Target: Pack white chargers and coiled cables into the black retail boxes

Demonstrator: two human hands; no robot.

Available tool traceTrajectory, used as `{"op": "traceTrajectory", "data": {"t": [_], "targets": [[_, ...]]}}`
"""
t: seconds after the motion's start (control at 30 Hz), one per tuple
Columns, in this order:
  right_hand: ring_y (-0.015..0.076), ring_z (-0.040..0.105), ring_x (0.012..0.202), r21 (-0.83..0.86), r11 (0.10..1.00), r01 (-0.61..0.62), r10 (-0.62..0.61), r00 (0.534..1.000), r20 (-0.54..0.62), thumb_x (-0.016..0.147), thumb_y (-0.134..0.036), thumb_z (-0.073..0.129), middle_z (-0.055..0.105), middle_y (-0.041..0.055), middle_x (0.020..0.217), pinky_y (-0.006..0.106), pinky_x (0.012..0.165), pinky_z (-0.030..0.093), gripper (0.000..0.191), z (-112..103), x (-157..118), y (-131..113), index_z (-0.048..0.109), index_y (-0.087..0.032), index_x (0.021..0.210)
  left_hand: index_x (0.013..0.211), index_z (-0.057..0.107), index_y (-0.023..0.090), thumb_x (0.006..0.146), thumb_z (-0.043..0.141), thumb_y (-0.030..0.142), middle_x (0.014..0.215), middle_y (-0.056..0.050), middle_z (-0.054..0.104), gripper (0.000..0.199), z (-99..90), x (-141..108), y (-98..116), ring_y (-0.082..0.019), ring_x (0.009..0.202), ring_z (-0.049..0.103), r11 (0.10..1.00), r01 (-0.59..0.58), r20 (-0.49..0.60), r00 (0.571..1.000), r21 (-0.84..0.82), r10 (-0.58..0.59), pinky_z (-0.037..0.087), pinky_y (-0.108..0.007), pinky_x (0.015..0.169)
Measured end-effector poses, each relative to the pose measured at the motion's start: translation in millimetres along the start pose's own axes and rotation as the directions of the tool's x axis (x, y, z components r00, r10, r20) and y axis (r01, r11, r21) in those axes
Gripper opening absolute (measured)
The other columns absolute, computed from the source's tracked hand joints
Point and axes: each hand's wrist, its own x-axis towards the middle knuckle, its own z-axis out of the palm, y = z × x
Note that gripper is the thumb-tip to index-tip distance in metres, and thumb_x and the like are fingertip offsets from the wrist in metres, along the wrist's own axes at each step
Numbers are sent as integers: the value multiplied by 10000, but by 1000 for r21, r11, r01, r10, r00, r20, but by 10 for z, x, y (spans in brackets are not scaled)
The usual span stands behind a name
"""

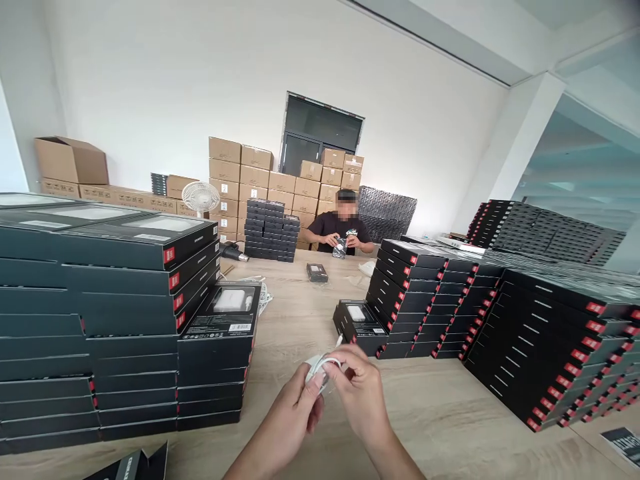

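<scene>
A coiled white cable (pixel 317 367) is held up over the wooden table in front of me. My left hand (pixel 297 403) is closed around the coil, thumb on top. Against the cable's loop, the fingers of my right hand (pixel 364 390) are pinched from the other side. One pale cable end sticks up above my right fingers. Part of the coil is hidden behind the fingers. Beyond my hands, to the right, lies a black box (pixel 361 320) with a white item showing through its window.
Tall stacks of black boxes stand on the left (pixel 130 327) and right (pixel 425 300). More white cables (pixel 265 297) lie by the left stack. Across the table (pixel 295 307) a person (pixel 345 227) handles a small package. A dark open carton (pixel 133 465) sits at the near left edge.
</scene>
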Motion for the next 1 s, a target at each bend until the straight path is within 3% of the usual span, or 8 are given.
{"op": "traceTrajectory", "data": {"t": [0.13,0.3,0.4,0.47,0.6,0.7,0.8,1.0], "targets": [[191,573,851,-66,996,53,-51,998,30,925,-393,583,568,59,893,264,686,485,278,-57,36,-25,771,-227,805,895,487,202,875,405,709,697,6,610,514,-36,29,-13,-126,534,525,1000,-13,-27,1000,19,13,419,-273,557],[196,592,845,130,983,-129,144,983,-116,828,-548,681,616,77,966,265,652,485,361,-41,75,56,698,-198,914,941,501,194,859,420,719,700,-12,634,538,-22,60,-42,-120,499,515,997,-20,-76,997,-73,15,401,-257,514],[150,561,615,280,888,-363,357,931,77,789,-668,657,649,54,793,211,450,343,535,-10,77,105,662,-176,998,929,511,194,844,443,717,731,-27,634,535,6,57,-33,-133,534,532,993,-20,-52,999,-117,14,432,-263,521],[104,476,483,307,841,-445,388,892,232,812,-686,619,601,14,641,199,413,264,537,7,68,118,658,-156,887,906,522,194,852,443,688,761,-40,633,503,17,44,-6,-156,587,557,995,-25,-26,999,-99,22,449,-270,525],[72,431,450,334,859,-388,299,910,288,804,-624,680,573,-13,600,205,432,306,482,25,48,123,605,-158,706,870,554,201,912,424,537,812,-42,651,362,2,10,58,-183,709,588,996,-39,-62,997,77,44,466,-282,623],[69,411,434,302,871,-386,291,903,315,799,-619,688,569,-19,588,207,417,301,471,36,37,115,628,-158,719,861,562,209,911,475,436,808,-22,667,248,-20,3,74,-184,755,586,972,-75,-106,989,222,101,443,-281,699],[69,402,426,254,890,-379,296,903,311,797,-622,685,576,-15,583,210,409,301,470,54,27,94,655,-155,744,826,581,208,888,505,390,763,-11,668,206,-35,17,71,-178,707,573,938,-76,-127,984,338,125,413,-276,672],[81,426,431,222,917,-330,264,922,282,830,-621,647,585,-9,591,207,395,303,462,80,8,61,674,-160,809,742,601,218,809,540,279,714,-5,672,110,-48,45,91,-178,657,566,922,-39,-195,973,385,122,383,-274,643]]}}
